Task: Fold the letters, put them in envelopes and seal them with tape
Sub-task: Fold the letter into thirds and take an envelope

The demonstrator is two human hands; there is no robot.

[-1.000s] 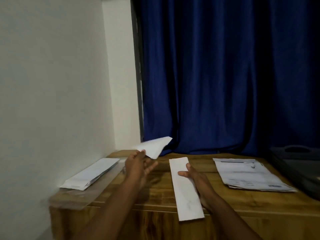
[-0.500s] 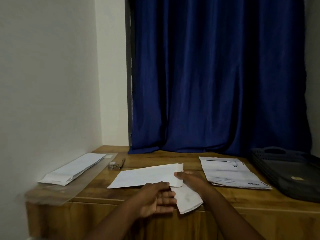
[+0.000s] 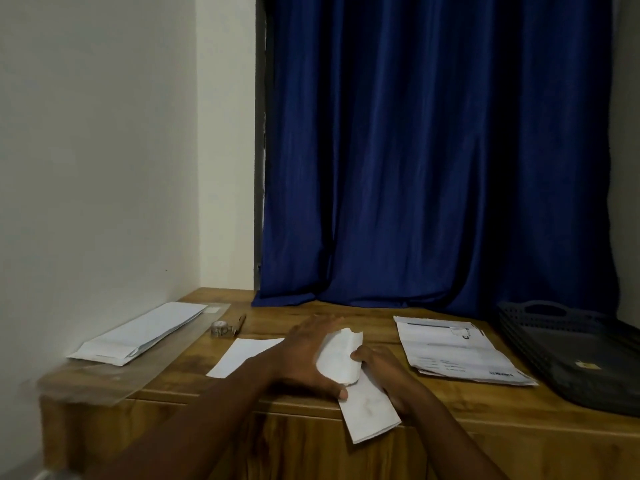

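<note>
Far left, a stack of envelopes [image 3: 138,336] lies on a clear plastic sheet [image 3: 114,372] by the wall, long axis running from near-left to far-right. Just right of it there's a small tape roll [image 3: 220,329] with a pen [image 3: 239,323] beside it.

Next over, the envelope [image 3: 242,355] lies flat on the wooden table [image 3: 450,403], its right part hidden under the left hand [image 3: 304,355]. That hand looks fairly flat, fingers stretched over the paper with the thumb pressing near the table edge, so pressing more than pinching. The curled white paper [image 3: 341,358] between the hands bulges up; can't tell if it's the envelope's open end or something else.

The folded letter [image 3: 369,412] is a long strip, long axis running far-left to near-right, near end hanging past the table edge, far end heading into that curled paper. The right hand [image 3: 381,367] rests on it, fingers curled at the paper's edge; exact pinch isn't clear.

Risk as I see it: the strip snags on the curled mouth and crumples, or the overhanging end tips off if the right hand lets go.

Further right, a pile of printed letters [image 3: 457,351], then a dark tray [image 3: 571,355].
</note>
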